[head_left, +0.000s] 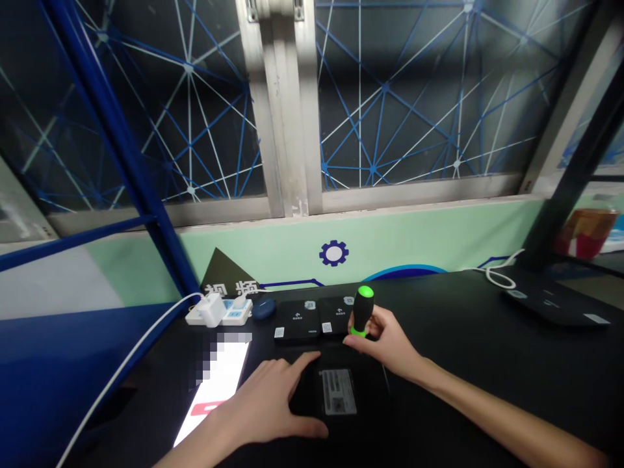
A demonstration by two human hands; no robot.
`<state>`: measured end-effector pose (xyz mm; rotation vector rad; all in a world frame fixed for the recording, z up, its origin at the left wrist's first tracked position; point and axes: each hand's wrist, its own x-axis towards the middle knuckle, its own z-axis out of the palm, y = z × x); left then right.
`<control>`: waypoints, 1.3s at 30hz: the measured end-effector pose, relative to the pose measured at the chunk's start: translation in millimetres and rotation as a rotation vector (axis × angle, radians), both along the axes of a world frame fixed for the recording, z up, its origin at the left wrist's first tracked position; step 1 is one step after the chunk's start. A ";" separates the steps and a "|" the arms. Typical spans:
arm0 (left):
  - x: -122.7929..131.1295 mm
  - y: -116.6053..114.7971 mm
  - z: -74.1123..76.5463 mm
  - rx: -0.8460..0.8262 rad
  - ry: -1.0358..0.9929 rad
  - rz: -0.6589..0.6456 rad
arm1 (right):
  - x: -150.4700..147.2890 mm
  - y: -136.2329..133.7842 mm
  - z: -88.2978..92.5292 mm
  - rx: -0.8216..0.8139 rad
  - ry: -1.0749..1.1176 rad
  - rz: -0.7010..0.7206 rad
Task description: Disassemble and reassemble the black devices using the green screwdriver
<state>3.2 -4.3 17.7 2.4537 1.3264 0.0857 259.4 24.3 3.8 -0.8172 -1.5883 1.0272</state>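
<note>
Left hand: nearest the camera, fingers spread and flat, palm down on the near left part of the flat black device; it grips nothing.

Bench: black top, running along a green wall under a window.

Flat black device: lies on the bench directly in front of the person, with a grey label facing up near its middle.

White sheet: lies just left of the device and is partly blurred.

Right hand: closed around the screwdriver, well apart from the left hand.

Two small black boxes: side by side, just behind the device.

White power strip: left of the boxes, with an adapter plugged in and a white cable trailing off the bench.

Screwdriver: black and green handle, held upright at the device's far edge. The tip is hidden.
</note>
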 end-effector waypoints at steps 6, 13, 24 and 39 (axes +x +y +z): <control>6.6 4.9 21.4 0.016 0.012 -0.097 | 2.2 -4.4 1.7 0.055 -0.037 0.002; 3.3 2.2 5.5 0.052 -0.052 -0.067 | 3.8 -14.1 10.9 0.190 -0.128 -0.034; 2.6 -0.1 4.0 0.117 -0.031 -0.104 | 3.7 -17.3 8.6 0.207 -0.032 -0.057; 0.4 4.4 4.2 0.122 -0.039 -0.131 | 3.4 -14.9 10.7 0.293 -0.134 -0.239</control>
